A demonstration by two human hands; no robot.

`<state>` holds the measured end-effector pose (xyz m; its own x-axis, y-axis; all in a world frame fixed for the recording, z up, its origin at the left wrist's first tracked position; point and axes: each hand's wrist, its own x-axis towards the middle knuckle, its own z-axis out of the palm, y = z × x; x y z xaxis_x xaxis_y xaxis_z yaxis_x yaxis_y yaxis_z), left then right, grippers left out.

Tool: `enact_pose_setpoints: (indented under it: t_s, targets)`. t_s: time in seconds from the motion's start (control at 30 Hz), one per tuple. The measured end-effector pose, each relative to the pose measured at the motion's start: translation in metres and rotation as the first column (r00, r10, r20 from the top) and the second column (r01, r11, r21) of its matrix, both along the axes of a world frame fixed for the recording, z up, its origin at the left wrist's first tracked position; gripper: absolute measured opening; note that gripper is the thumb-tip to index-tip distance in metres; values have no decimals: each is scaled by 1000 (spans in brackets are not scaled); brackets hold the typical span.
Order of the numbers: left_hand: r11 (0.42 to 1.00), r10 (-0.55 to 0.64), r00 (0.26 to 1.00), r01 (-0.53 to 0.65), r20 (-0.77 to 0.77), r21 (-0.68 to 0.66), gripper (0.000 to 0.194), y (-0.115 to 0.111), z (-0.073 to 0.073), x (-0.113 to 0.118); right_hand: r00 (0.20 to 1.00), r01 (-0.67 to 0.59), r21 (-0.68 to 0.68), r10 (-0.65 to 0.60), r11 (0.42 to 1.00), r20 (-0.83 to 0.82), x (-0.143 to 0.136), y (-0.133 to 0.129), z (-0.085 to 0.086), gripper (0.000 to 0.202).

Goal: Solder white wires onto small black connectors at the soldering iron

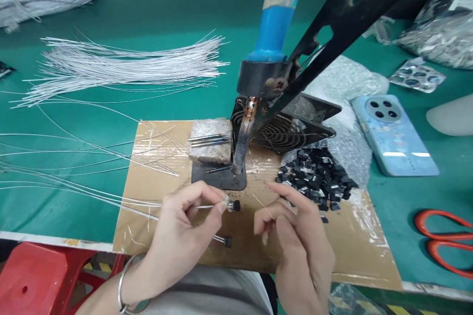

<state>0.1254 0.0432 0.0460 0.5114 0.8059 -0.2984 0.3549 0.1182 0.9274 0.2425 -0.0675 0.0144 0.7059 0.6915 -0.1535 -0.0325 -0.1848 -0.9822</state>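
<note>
My left hand [188,231] pinches a white wire close to a small black connector [234,205], left of centre. Another black connector [228,242] on white wires lies below it on the cardboard [254,251]. My right hand [295,236] is curled to the right of it, with a thin strand of solder wire [263,205] sticking out from its fingers. Above both hands, a blue-handled soldering iron [273,29] points down, its tip end near a black plate [218,181]. Loose white wires [84,177] run in from the left.
A wire bundle [140,66] lies behind on the green table [170,5]. Beside a black fan [281,128] are a pile of black connectors [318,177], a blue phone [397,135] and red-handled scissors [443,241]. A black metal arm [343,19] crosses the upper right.
</note>
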Motion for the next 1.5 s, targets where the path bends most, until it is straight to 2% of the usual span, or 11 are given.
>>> enact_pose_setpoints:
  t_s: [0.07,0.13,0.23,0.3,0.37,0.53,0.97,1.2,1.5]
  targets:
    - [1000,8,1000,-8,1,-1,12,1,0,1,998,5,-43,-2,999,56,1,-1,3,16]
    - [1000,17,1000,-17,1,0,12,1,-1,1,992,-53,-63,60,997,114,5,-1,3,21]
    - [1000,30,1000,-30,-1,6,12,3,-1,3,972,-152,7,148,988,184,8,0,2,24]
    - [999,37,999,-37,4,6,12,4,-2,4,969,-155,68,139,986,202,7,2,2,18]
    - [999,36,999,-36,12,2,11,5,-3,4,975,-141,97,121,985,186,4,4,3,15]
    - [999,48,998,-48,28,-8,10,7,-3,8,986,-126,49,120,991,115,-1,7,7,15]
    - [997,49,999,-50,9,64,10,20,-1,18,994,-107,34,107,994,15,10,21,8,18]
    - [997,57,998,-57,7,51,10,24,4,22,997,-60,54,63,997,-52,10,25,10,18]
    - [996,52,998,-53,21,68,11,25,7,22,998,-50,83,54,995,-42,12,29,15,19]
